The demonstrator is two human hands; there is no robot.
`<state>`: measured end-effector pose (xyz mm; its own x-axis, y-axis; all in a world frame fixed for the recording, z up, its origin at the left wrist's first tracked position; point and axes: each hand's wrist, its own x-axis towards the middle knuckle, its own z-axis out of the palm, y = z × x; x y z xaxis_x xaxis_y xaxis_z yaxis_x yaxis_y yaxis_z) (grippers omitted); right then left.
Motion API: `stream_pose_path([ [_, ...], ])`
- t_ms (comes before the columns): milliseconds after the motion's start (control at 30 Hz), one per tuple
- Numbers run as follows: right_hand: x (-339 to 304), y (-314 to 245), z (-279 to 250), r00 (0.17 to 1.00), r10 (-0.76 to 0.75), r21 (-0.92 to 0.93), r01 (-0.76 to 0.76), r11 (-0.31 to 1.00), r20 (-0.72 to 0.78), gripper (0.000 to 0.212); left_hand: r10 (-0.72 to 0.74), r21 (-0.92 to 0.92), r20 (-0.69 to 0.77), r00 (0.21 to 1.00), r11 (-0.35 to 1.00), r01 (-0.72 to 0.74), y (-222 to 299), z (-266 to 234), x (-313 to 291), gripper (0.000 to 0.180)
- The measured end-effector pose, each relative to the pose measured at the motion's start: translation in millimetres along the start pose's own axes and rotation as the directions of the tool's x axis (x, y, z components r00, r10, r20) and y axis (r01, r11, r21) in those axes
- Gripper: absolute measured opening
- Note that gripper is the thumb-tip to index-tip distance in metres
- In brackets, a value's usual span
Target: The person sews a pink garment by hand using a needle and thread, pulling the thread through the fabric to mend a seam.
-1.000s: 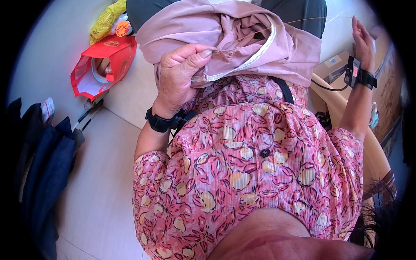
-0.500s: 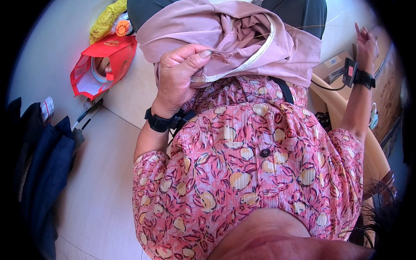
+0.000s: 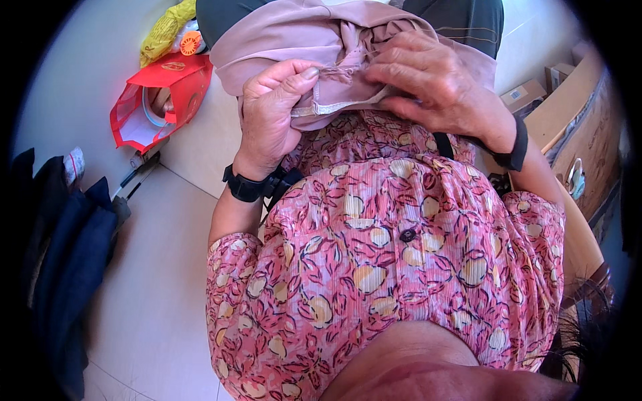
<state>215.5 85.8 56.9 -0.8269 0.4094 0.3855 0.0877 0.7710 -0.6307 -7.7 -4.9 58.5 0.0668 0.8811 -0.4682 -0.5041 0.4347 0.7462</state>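
A mauve garment (image 3: 274,40) with a pale stitched seam edge lies bunched across my lap. My left hand (image 3: 271,110) pinches a gathered, frayed-looking bit of it between thumb and forefinger, beside the pale seam. Over the garment's right part, close to that bit, is my right hand (image 3: 435,83), its fingers bent toward the left hand. What its fingertips hold is too small to make out. A thin brownish thread (image 3: 468,28) loops above the right hand, across the cloth and my dark trouser leg.
A red paper bag (image 3: 190,80) stands at the left, below a yellow plastic bag (image 3: 164,30) and an orange round piece (image 3: 190,43). Dark blue cloth (image 3: 77,234) hangs at the far left. Cardboard boxes (image 3: 521,97) and a wooden panel (image 3: 588,160) are at the right.
My right hand has come in from the far right to the garment, beside my left hand. The thread, drawn out to the right before, now hangs in a loop. The left hand keeps its pinch.
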Motion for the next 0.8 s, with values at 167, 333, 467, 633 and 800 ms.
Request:
stream_pose_path([
  [167,0,-1,5,0.996,0.065,0.099,-0.072,0.992,0.067,0.018,-0.001,0.033,0.001,1.000,0.999,0.001,-3,-6,-6,0.021],
  [333,6,-12,-10,0.957,0.270,0.296,-0.288,0.911,0.102,0.010,0.171,0.244,0.036,0.985,0.954,-0.174,-1,-2,-10,0.029],
  [467,19,-13,-28,0.957,0.261,0.293,-0.287,0.912,0.127,0.008,0.307,0.518,0.173,0.936,0.780,-0.352,-12,-6,-10,0.033],
  [633,25,-2,-18,0.988,0.027,0.258,0.014,0.966,-0.152,0.008,0.070,0.478,0.265,0.962,0.857,-0.194,-11,7,-7,0.027],
  [800,19,19,-5,0.948,0.235,0.162,-0.203,0.966,-0.214,0.013,0.012,0.139,0.237,0.971,0.989,-0.046,-15,6,-8,0.025],
])
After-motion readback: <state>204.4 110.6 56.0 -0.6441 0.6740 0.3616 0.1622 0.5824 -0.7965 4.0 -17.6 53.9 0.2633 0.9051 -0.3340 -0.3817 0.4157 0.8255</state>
